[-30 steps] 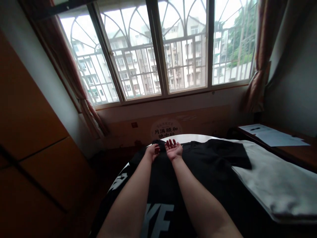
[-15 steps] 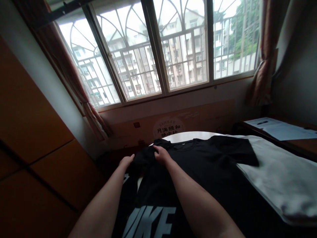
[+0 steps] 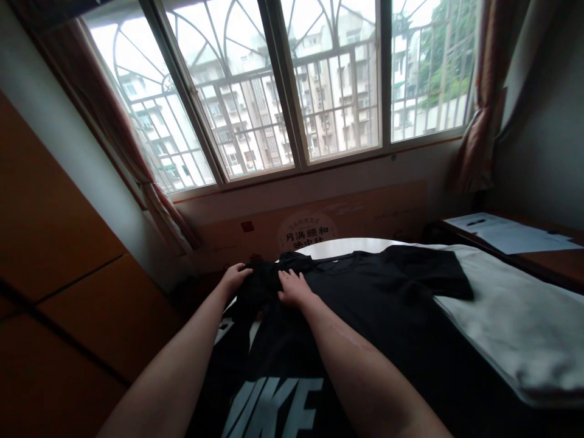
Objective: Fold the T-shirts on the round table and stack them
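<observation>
Black T-shirt [image 3: 374, 304] (white lettering on the chest) is lying spread over a round white table [image 3: 347, 246]; left hand [image 3: 235, 277] is gripping its sleeve edge while right hand [image 3: 294, 289] is pressing flat, fingers open, at the shoulder. A white cloth [image 3: 506, 328] is lying just beside it, with a barred window [image 3: 292, 91] and curtains behind.

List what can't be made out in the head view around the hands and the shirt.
- Left hand: fingertips sit on the dark sleeve; a pinch or a flat press cannot be told.
- Right hand: palm down, underside hidden.
- Black T-shirt: lower part cut off by the bottom edge.
- Table: mostly covered by the shirt.
</observation>
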A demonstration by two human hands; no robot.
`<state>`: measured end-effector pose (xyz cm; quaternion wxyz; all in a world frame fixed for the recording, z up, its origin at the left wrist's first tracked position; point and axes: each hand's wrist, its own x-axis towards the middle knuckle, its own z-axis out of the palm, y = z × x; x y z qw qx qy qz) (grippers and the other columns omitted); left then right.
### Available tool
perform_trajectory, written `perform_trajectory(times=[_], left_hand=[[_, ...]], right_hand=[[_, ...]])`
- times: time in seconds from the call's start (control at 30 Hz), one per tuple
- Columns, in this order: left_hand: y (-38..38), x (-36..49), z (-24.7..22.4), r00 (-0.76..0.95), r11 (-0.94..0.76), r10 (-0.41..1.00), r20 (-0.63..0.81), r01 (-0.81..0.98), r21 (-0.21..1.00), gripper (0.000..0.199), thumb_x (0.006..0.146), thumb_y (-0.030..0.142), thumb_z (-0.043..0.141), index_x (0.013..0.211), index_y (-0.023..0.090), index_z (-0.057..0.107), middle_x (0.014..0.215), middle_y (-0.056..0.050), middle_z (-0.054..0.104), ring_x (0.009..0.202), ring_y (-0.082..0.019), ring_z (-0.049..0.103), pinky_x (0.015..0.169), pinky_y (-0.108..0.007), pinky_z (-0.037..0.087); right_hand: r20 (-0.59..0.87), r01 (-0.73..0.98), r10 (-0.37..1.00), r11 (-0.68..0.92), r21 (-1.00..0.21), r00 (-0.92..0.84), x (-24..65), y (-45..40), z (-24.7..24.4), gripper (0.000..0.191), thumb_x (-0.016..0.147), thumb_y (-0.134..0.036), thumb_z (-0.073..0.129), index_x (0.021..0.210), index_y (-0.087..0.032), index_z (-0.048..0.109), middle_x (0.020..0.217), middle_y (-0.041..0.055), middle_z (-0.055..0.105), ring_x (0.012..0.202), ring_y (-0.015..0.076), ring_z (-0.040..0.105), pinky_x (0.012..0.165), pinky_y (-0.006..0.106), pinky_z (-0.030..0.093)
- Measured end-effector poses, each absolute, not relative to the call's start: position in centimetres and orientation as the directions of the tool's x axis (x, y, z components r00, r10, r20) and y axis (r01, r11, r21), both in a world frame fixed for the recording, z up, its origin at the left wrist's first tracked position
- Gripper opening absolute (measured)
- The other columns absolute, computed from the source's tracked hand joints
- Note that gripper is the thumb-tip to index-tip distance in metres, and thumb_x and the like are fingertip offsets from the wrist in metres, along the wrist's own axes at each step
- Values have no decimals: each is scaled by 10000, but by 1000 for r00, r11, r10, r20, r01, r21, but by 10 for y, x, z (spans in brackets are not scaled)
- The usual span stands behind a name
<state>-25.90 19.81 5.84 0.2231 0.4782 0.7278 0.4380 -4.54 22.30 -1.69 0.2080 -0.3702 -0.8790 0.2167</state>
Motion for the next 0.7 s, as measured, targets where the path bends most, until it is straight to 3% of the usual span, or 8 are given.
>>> perform_trajectory(times=[0.23, 0.4, 0.6, 0.7], left_hand=[[187, -264, 96, -455, 195, 889, -46, 286, 938, 277, 684, 277, 773, 876, 213, 583, 633, 53, 604, 505, -120, 586, 502, -217, 489], [174, -260, 84, -449, 377, 845, -291, 114, 919, 138, 797, 304, 689, 780, 181, 629, 687, -46, 690, 542, -166, 641, 488, -255, 530], [177, -253, 68, -471, 473, 773, -425, -19, 881, 76, 741, 176, 705, 709, 169, 635, 574, -36, 670, 470, -182, 619, 444, -267, 537], [185, -248, 66, -484, 484, 747, -455, -73, 872, 80, 716, 113, 671, 688, 164, 616, 548, -36, 660, 483, -205, 645, 488, -293, 575]], right_hand=[[193, 570, 756, 612, -549, -626, -44, 220, -15, 796, 903, -315, 553, 1598, -147, 203, 1630, 166, 278, 1520, 350, 178, 1208, 597, 137], [207, 534, 751, 608, -588, -627, -45, 219, -17, 738, 893, -304, 579, 1559, -121, 320, 1622, 187, 283, 1522, 365, 160, 1211, 608, 79], [263, 423, 784, 546, -723, -562, -46, 219, -19, 829, 802, -226, 659, 1557, -135, 327, 1597, 175, 348, 1510, 361, 209, 1216, 599, 53], [307, 296, 819, 484, -823, -484, -46, 221, -15, 781, 781, -135, 619, 1527, -131, 390, 1591, 147, 371, 1508, 310, 233, 1245, 508, 68]])
